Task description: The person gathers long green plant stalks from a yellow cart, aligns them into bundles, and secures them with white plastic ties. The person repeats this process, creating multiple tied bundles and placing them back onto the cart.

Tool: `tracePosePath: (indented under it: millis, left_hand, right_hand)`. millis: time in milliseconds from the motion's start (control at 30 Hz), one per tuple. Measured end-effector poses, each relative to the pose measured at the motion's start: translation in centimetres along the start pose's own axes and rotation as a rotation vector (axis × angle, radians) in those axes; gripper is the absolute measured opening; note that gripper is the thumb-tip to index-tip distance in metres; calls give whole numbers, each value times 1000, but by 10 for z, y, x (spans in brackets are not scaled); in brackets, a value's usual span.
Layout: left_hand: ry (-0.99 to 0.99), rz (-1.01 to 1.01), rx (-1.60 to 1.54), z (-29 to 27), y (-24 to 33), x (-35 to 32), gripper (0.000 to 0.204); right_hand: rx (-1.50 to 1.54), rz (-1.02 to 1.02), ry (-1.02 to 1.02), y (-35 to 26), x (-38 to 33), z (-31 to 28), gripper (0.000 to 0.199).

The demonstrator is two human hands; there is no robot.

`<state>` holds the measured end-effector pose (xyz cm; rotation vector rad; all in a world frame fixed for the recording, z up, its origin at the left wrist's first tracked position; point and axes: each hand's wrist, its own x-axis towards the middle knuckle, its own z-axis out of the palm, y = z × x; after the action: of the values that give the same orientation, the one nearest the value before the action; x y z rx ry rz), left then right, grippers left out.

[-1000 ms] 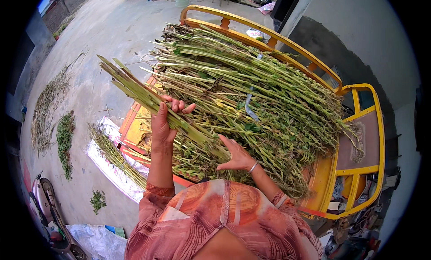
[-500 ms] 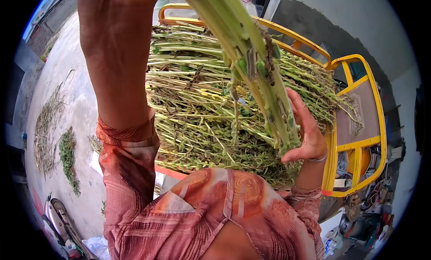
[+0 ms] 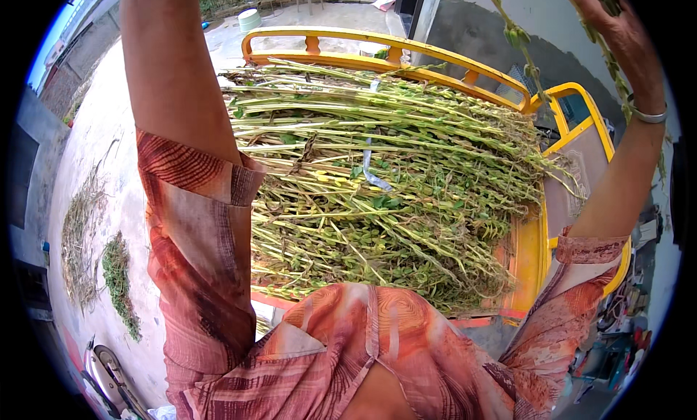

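My left forearm [image 3: 174, 71] reaches up past the top edge, so the left hand is out of the picture. Raised at the upper right, my right hand [image 3: 628, 42] is closed around green sesame stalks [image 3: 613, 64], partly cut off by the edge. Another podded stalk [image 3: 517, 37] dangles to the left of that hand. Below my raised arms, a thick layer of cut sesame stalks [image 3: 406, 180] lies across a yellow-railed cart bed [image 3: 528, 267]. A pale strip [image 3: 372, 169] rests across the pile.
Yellow rails [image 3: 348, 34] border the cart's far side, and a yellow end gate [image 3: 577, 166] stands at right. Dry stalks [image 3: 80, 238] and a green plant heap [image 3: 120, 282] lie on concrete at left. A wall [image 3: 494, 42] rises behind the cart.
Both arms have risen, lifting the stalk bundle off the pile and mostly out of view. My right hand has moved from beside the bundle's lower end to the upper right.
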<state>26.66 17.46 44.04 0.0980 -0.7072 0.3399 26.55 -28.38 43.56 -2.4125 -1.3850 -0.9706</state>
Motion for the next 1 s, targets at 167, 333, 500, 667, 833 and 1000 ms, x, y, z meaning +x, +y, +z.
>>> tracePosePath:
  millis: [167,333,500,667,833,1000]
  left_hand:
    - [677,315,4,-211,-49,-92,43]
    - [893,220,306,-389,-63,-225,36]
    - [946,199,386,-390,-45,-223,32]
    - [985,130,519,-330,-60,-234,42]
    - [1031,174,1038,-263,-71,-275,77]
    - [166,387,2484,-220,-106,-266,65]
  right_hand:
    - [-181,180,-235,35,-15,173,55]
    - [-90,550,-783,27,-135,377,91]
    - [26,484,-407,25,-153,406,96]
    - [-16,484,-338,28,-162,410,89]
    - [-74,486,-337,25,-167,411,78]
    - [-83,477,-362,27,-166,413,76]
